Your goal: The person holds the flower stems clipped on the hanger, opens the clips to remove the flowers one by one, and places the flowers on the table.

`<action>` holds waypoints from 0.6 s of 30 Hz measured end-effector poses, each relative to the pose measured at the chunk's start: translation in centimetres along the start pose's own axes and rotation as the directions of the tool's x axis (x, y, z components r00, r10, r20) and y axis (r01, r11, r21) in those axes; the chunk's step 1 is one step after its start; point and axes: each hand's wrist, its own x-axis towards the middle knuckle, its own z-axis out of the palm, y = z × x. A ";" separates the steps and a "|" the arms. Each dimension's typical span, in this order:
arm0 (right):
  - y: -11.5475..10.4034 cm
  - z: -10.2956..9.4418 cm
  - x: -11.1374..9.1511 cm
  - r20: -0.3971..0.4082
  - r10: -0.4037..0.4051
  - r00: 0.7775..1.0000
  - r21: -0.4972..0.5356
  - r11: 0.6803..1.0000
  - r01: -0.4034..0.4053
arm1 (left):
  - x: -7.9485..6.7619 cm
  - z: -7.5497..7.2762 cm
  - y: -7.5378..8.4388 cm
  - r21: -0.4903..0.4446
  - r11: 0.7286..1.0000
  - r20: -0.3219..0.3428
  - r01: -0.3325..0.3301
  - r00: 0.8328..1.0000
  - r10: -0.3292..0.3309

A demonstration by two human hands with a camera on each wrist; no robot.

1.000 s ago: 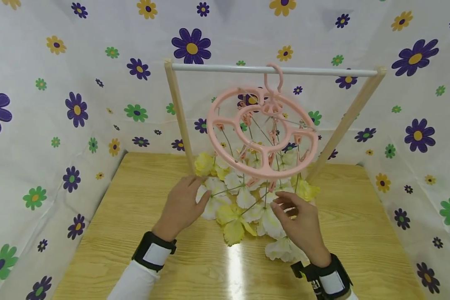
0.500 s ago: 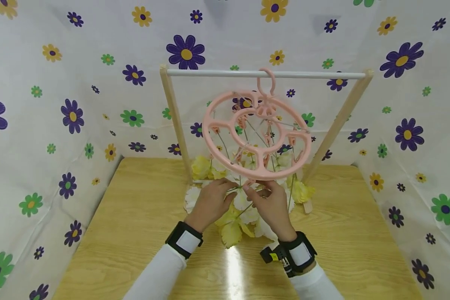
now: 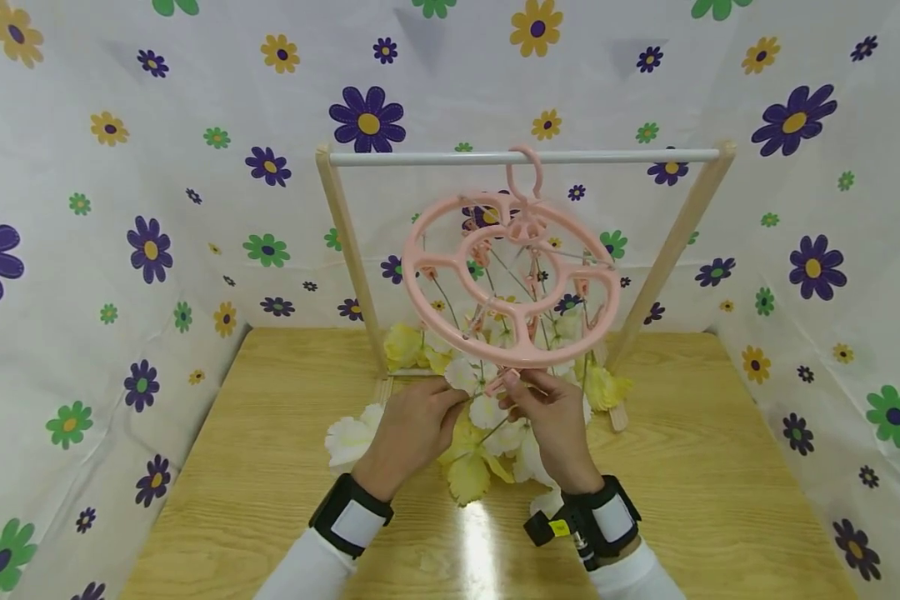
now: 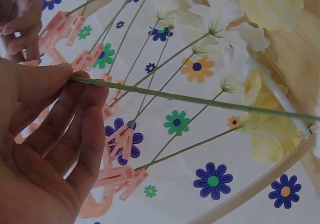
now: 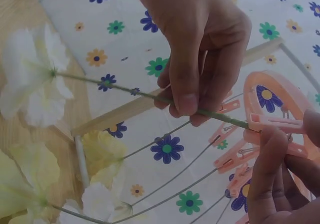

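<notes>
My left hand [image 3: 412, 429] pinches the green stem [image 4: 175, 98] of an artificial flower between thumb and fingertips. Its white bloom [image 5: 37, 79] points out to the left, over the table. Close by, my right hand [image 3: 555, 425] pinches a pink clothespin [image 5: 277, 124] that hangs under the front of the round pink clip hanger [image 3: 528, 357]. In the right wrist view the stem's end reaches the clothespin's mouth. Other stems hang from clothespins around the ring, with white and yellow flowers [image 3: 468, 479] at their lower ends.
The hanger's hook sits over a white rod [image 3: 420, 158] between two wooden posts [image 3: 354, 250]. This rack stands on a wood-grain table [image 3: 270, 417]. A flower-printed cloth [image 3: 217, 192] encloses the back and sides.
Both hands have come inward and together beneath the hanger's front. My left hand has taken the stem and its white flower has shifted left; my right hand has taken the clothespin.
</notes>
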 end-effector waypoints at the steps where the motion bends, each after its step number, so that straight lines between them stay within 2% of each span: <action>1: 0.0 0.0 0.0 0.000 -0.001 1.000 0.003 1.000 0.001 | -0.1 -0.3 0.1 0.009 1.000 0.009 0.002 1.000 -0.002; 6: -0.1 0.2 -0.1 0.008 -0.026 1.000 -0.005 1.000 0.026 | -0.9 -1.4 0.3 0.036 0.999 0.048 0.032 0.998 -0.034; 11: 0.0 0.2 -0.1 -0.004 -0.040 0.999 -0.017 0.999 0.040 | -2.2 -2.2 -0.4 0.057 0.994 0.093 0.090 0.991 -0.095; 15: 0.0 0.0 0.1 -0.024 -0.011 1.000 -0.012 1.000 0.011 | -3.3 -3.6 -2.0 0.069 0.983 0.100 0.172 0.979 -0.179; 18: 0.0 -0.1 0.3 -0.020 0.032 0.999 -0.016 0.999 -0.032 | -4.1 -5.3 -4.0 0.091 0.965 0.095 0.246 0.962 -0.255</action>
